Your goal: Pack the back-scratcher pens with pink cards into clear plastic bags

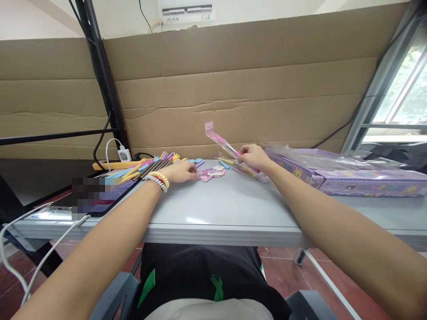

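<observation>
My right hand is closed on a long clear plastic sleeve with a pink header at its raised far end. Something slim and pink shows inside the sleeve, which tilts up to the left above the table. My left hand rests low over the table, its fingers bent and drawn together at the left edge of some small pink printed cards. Whatever its fingertips pinch is hidden. Left of that wrist lies a bundle of coloured sticks with small hand-shaped ends, like back scratchers.
On the right stands a purple printed box with clear plastic across its top. A dark tablet-like device and white cables lie at left. Cardboard walls the table's back edge. More sticks lie behind the cards.
</observation>
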{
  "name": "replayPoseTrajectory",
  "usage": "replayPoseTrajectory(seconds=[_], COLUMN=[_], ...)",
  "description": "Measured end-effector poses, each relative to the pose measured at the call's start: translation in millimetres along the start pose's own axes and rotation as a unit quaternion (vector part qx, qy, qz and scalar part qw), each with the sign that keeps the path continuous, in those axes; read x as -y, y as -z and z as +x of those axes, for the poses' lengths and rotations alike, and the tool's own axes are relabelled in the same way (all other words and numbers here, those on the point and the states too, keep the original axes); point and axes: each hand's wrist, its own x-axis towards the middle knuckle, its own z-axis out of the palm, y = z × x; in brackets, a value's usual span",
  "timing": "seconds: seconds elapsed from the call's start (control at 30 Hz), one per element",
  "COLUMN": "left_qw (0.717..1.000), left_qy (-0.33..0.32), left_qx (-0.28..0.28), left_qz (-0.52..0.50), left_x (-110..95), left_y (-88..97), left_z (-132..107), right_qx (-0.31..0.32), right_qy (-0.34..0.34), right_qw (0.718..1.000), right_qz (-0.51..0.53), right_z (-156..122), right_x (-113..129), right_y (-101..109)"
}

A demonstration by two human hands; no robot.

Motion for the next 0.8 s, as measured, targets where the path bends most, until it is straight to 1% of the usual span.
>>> replayPoseTrajectory(seconds=[0.27,0.53,0.73,0.8], left_qw=[1.000,1.000,1.000,1.000], left_qy=[0.005,0.018,0.023,0.020], left_qx=[0.005,0.015,0.009,0.007], left_qz=[-0.005,-0.010,-0.013,-0.012], left_x=[-1,-4,-6,-5], left_y=[-0.1,0.5,1.1,0.9], left_z=[0,-2,-3,-3], right_qx=[0.031,0.088,0.083,0.103], right_qy=[0.006,0.025,0.020,0.019], right_qw=[0.999,0.992,0.991,0.987], right_qz=[-0.044,-0.085,-0.105,-0.118], right_z=[0,-4,-1,0], right_x=[-1,1,-3,-7], right_y=[-3,-6,-8,-10])
